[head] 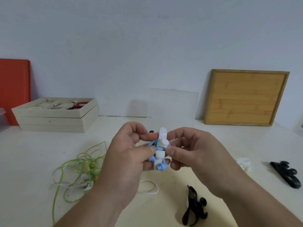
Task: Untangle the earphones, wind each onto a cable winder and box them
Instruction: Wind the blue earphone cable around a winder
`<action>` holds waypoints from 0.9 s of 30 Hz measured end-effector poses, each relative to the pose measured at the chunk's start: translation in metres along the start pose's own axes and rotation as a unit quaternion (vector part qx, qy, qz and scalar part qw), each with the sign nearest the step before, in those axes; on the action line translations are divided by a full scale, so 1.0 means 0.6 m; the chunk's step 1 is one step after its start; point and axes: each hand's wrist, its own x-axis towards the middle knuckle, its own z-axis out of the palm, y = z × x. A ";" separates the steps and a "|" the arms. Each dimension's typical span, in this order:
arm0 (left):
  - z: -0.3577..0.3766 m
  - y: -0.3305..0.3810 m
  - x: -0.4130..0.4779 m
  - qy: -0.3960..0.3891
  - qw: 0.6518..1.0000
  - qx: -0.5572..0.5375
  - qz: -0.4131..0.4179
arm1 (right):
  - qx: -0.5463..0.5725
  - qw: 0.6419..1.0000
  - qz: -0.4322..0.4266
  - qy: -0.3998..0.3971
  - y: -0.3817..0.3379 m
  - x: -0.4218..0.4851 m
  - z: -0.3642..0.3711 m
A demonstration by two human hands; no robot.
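Centrally, above the table (32, 153), a white cable winder (162, 136) wound with blue earphones (162, 167) is held between both hands. It is gripped by the left hand (126, 154), thumb on the front and fingers curled behind, and pinched from the other side by the right hand (193, 154). Much of the blue cable is hidden by the fingers.

Listed on the table:
- a tangle of green and white earphones (78, 169), left, partly covered by the left forearm
- a white cable loop (151, 189)
- a black winder (195, 208) beside the right forearm
- a second black winder (286, 175), far right
- a blurred white object (244, 163)

Against the wall are set stacked beige trays (54, 122), a red board (14, 89), a clear sheet (173, 102) and a wooden tray (246, 97).
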 end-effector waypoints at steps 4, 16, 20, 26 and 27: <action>0.001 0.002 0.000 -0.031 0.996 -0.063 -0.046 | 0.035 0.999 0.014 -0.003 0.003 0.001 -0.003; -0.020 -0.023 0.016 0.044 0.997 0.054 -0.041 | -0.015 0.971 0.084 0.221 0.013 0.018 -0.059; -0.025 -0.016 0.025 0.090 0.994 0.036 -0.048 | -0.188 0.941 0.069 0.275 0.036 0.030 -0.085; 0.011 -0.001 0.053 0.082 0.993 0.036 -0.070 | -0.353 0.924 0.093 0.114 0.065 0.033 -0.078; 0.022 0.002 0.063 0.069 0.994 0.044 -0.074 | -0.368 0.919 0.091 0.107 0.067 0.034 -0.077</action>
